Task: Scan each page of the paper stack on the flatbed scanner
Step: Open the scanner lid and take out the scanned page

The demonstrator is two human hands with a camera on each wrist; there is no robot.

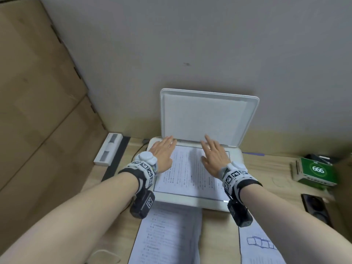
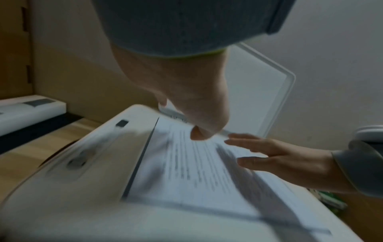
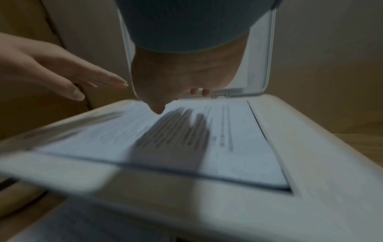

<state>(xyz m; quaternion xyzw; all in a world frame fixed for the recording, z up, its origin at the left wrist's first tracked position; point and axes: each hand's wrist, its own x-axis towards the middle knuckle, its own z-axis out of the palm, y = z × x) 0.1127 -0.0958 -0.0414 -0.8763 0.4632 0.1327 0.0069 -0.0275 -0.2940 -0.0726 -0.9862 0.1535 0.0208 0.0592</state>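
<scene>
The head view is evenly lit and moderately sharp, with wide-angle bending of the beige wall panels (image 1: 38, 103) and forearms toward the edges. Both wrist views are dim, bluish and smeared by motion blur, so the printed white page (image 2: 192, 165) is unreadable. Overhead light casts the right hand (image 3: 182, 72) as a soft finger-shaped shadow on that page

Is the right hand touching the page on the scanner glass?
Apart. In the right wrist view the right hand hovers above the page, its shadow separate below.

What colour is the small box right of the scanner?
Green, with white "666" in a circle: the small cardboard box, clearest in the head view.
</scene>
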